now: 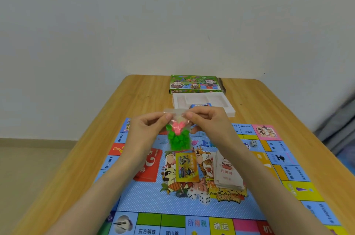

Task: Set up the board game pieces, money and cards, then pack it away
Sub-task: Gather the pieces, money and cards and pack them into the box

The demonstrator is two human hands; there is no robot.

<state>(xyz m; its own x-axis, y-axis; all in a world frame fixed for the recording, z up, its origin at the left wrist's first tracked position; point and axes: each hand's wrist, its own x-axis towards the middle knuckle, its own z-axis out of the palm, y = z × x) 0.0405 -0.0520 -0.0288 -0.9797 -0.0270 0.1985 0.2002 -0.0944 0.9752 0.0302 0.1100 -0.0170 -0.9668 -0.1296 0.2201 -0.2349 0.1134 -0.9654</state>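
Small clear bag (177,139) of green and pink plastic houses: it hangs upright in the air, pieces sunk to the bottom, mouth at the top. The step reads as opening that mouth to get the houses out for setup. That is a judgement, since sealing it would look much the same.

To do it well:
- Keep your pinches right at the mouth, one on each side of the film, and draw them apart evenly.
- Hold the bag upright and low over the board, so any piece that slips out lands there and not off the desk.
- Go gently. The film looks thin and the houses look light, so a hard tug would probably scatter them.

Hands: your left hand (148,129) pinches the top left edge and your right hand (208,122) pinches the top right. On each, thumb and forefinger are closed on the film and the other fingers are curled. The bag sits between the hands and hangs below them.

Around it:
- The game board (153,202) lies flat on the desk (134,96), under the bag.
- A gold card pack (187,167) sits directly below the bag.
- Red cards (148,165) show beside your left forearm.
- A pale stack of deed cards (227,172) sits beside the right forearm.
- A pair of dice (199,196) lies just nearer you than the gold pack.
- Beyond the hands is the white tray (229,109) with a blue pack (200,105) in it, then the green box (195,84).
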